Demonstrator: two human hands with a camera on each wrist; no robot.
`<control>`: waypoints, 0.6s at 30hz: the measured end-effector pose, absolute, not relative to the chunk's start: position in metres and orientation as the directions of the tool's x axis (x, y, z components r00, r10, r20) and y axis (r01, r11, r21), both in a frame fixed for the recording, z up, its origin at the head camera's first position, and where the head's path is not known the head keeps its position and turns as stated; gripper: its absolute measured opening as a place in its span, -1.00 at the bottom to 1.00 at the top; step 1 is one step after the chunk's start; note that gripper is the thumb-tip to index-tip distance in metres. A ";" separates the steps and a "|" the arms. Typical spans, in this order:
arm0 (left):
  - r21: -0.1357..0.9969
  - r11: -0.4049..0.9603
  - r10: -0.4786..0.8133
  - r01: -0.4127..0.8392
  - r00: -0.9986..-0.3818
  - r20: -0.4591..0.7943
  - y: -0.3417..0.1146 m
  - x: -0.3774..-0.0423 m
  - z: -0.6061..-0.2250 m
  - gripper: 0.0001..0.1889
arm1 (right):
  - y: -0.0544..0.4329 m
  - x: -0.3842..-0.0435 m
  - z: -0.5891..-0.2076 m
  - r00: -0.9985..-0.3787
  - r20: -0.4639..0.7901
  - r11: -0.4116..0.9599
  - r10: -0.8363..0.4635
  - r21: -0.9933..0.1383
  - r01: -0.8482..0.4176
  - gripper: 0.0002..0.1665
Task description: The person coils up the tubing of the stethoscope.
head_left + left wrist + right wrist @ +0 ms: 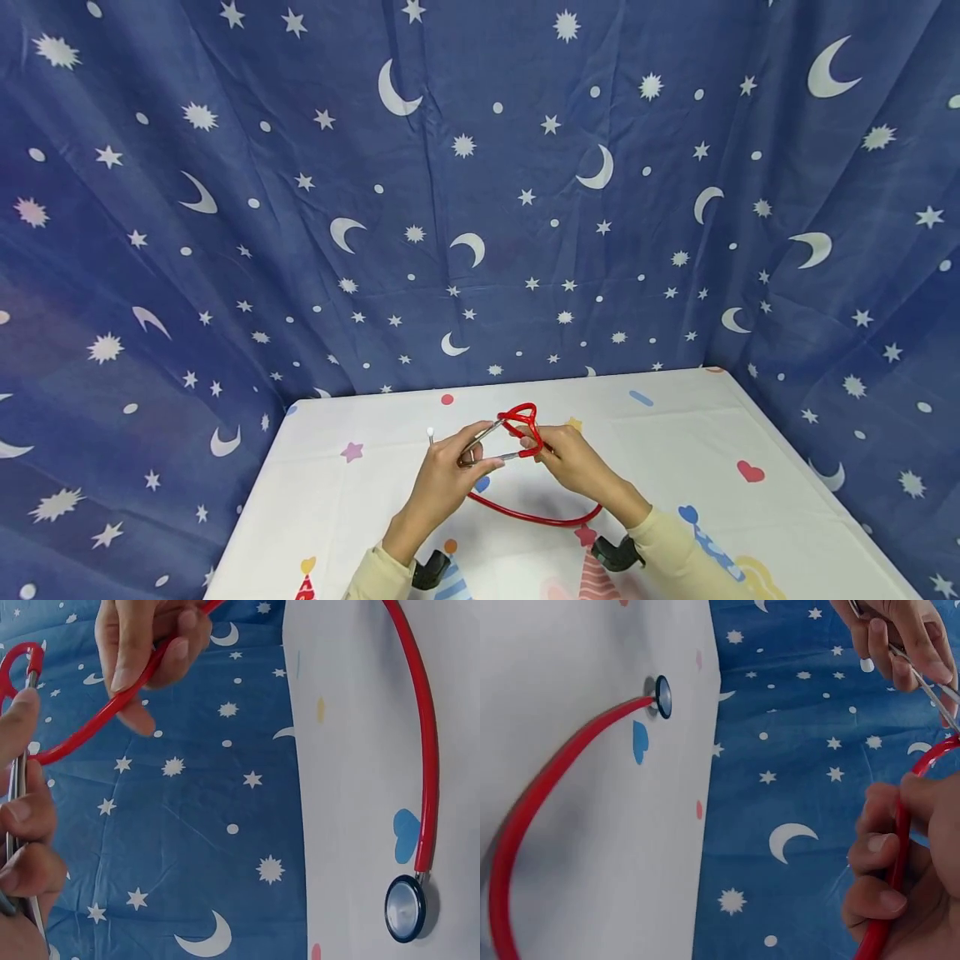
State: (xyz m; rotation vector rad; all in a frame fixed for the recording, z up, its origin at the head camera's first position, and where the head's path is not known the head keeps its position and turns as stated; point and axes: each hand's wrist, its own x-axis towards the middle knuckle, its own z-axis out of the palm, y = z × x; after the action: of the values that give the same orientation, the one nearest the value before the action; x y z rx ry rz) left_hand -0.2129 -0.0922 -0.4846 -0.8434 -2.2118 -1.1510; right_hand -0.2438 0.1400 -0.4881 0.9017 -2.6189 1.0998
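A stethoscope with red tubing (527, 521) is held up over the table by both hands. My left hand (442, 475) grips its metal ear tubes (483, 435), fingers curled round them. One white eartip (431, 432) pokes out beyond the left hand. Close to the red fork, my right hand (573, 460) pinches the tubing between thumb and fingers, as the right wrist view shows at the tubing (901, 840). From there the tube loops down to the table. In the left wrist view the round chest piece (405, 908) lies on the cloth at the tube's end.
A white tablecloth (675, 450) printed with stars, hearts and party hats covers the table. Behind it and along both sides hangs a blue curtain (480, 208) with moons and stars. Dark straps (431, 571) sit at the wrists.
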 end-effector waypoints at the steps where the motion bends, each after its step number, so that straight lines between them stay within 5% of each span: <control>1: 0.537 0.457 0.269 0.709 -0.686 0.676 -0.094 -0.214 -0.484 -0.47 | 0.140 -0.243 -0.490 -0.806 0.353 0.550 -0.475 -0.596 -0.585 -0.80; 5: 0.576 0.463 0.197 0.674 -0.712 0.674 -0.100 -0.216 -0.484 -0.46 | 0.141 -0.239 -0.496 -0.811 0.317 0.569 -0.492 -0.588 -0.575 -0.91; 18: 0.630 0.506 0.062 0.588 -0.754 0.654 -0.112 -0.225 -0.491 -0.52 | 0.149 -0.221 -0.506 -0.828 0.233 0.593 -0.510 -0.603 -0.534 -0.73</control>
State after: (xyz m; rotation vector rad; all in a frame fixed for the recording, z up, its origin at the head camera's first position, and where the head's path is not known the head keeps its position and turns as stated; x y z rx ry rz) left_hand -0.2247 -0.1115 -0.4912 -0.5307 -2.1845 -1.2152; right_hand -0.2213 0.1490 -0.5063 0.9087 -2.7717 1.0672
